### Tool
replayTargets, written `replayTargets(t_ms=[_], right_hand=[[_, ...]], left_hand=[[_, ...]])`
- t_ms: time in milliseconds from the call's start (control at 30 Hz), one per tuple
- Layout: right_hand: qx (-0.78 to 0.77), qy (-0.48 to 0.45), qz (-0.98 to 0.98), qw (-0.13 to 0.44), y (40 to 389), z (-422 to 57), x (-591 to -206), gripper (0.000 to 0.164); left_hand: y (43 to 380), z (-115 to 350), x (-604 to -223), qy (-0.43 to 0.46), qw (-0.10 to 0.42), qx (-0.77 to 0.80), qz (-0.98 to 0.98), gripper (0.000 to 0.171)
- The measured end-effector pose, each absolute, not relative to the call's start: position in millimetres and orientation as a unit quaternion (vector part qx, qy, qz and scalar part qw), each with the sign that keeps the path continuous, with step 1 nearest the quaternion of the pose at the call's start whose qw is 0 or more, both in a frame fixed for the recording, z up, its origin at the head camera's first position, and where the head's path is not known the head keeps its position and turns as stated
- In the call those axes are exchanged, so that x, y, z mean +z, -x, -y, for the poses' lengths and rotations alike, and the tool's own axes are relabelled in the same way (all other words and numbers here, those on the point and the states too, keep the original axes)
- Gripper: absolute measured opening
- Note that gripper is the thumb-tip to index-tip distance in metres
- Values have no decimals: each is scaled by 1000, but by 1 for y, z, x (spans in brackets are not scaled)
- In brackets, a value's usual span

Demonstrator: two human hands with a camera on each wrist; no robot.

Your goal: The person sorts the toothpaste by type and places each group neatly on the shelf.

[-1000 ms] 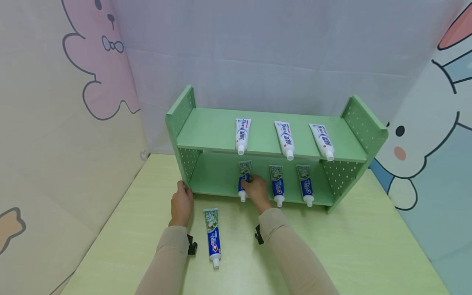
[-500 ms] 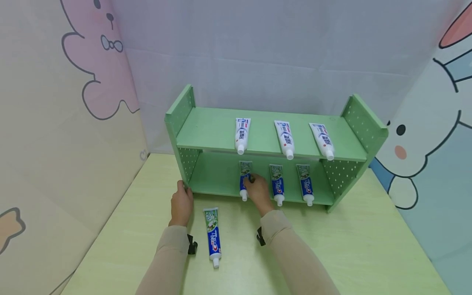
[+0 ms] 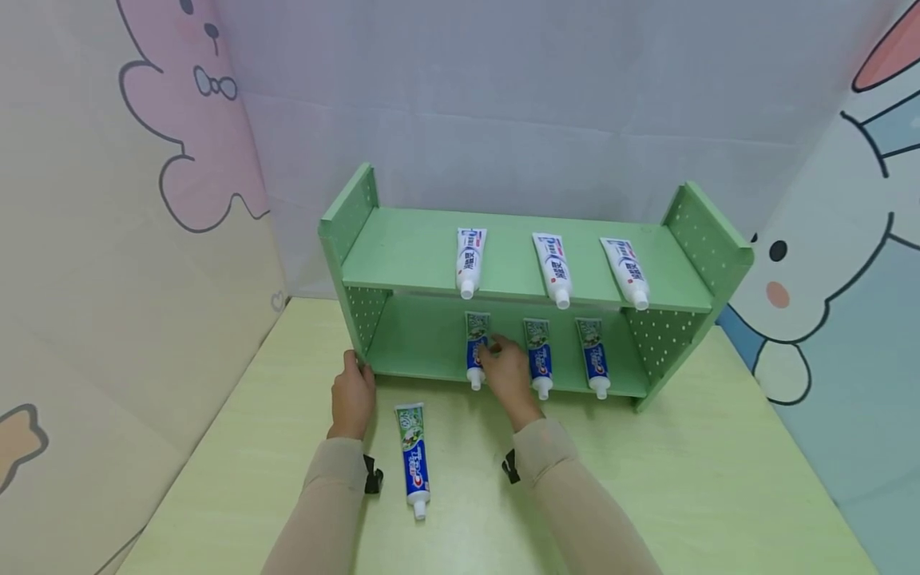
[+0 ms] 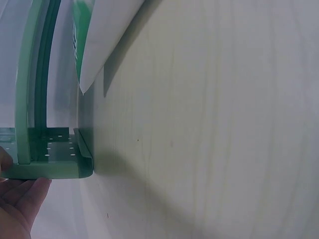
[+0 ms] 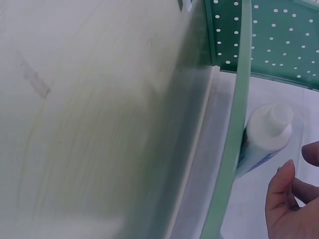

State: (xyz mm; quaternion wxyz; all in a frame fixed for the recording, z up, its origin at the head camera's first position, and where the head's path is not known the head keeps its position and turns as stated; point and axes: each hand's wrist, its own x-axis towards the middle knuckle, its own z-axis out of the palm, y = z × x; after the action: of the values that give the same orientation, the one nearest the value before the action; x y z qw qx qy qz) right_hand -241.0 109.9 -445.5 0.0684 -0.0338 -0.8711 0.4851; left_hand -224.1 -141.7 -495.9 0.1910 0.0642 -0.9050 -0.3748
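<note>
On the lower level of a green two-level shelf (image 3: 420, 335), my right hand (image 3: 506, 371) is beside the leftmost blue-and-green toothpaste tube (image 3: 477, 351), fingertips near its right edge. In the right wrist view, that tube's white cap (image 5: 279, 118) points outward past the shelf lip, and thumb and fingers (image 5: 281, 184) stand apart with nothing between them. My left hand (image 3: 352, 399) grips the bottom front corner of the shelf's left side panel (image 4: 55, 170), thumb on one face and fingers on the other. Another blue-and-green toothpaste tube (image 3: 413, 459) lies on the table between my forearms.
Two more blue-and-green tubes (image 3: 539, 355) (image 3: 592, 355) lie on the lower level, right of my hand. Three white toothpaste tubes (image 3: 470, 262) lie along the top level, caps at the front edge. The shelf stands on a pale wooden table (image 3: 719, 479) before a draped wall.
My right hand has shifted slightly right and its fingers have loosened from the leftmost lower tube, which sits a little further right than before. The left hand keeps its grip on the shelf.
</note>
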Motion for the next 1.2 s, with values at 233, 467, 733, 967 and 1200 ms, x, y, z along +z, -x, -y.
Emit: replayTargets(t_ms=[233,467,733,967,1200], right_hand=[[483,12,870,92,232,-105,-439,39],[474,-25,872,116,222,-97,-437,33],[458,-41,879,130,211,-89,-435,30],[469,-49,875,107,197,-83,-434,31],[475,-61,873,92,187,-77,-437,29]], left_hand=[[225,142,-496,-64,190,-375,905,25],[226,142,-495,-63,191,-372,906,26],[225,143,-497,-66,188,-372,907,26],[225,143,-498,-66,188,-373,906,25],[226,144,-499,-62,188,-373,906,24]])
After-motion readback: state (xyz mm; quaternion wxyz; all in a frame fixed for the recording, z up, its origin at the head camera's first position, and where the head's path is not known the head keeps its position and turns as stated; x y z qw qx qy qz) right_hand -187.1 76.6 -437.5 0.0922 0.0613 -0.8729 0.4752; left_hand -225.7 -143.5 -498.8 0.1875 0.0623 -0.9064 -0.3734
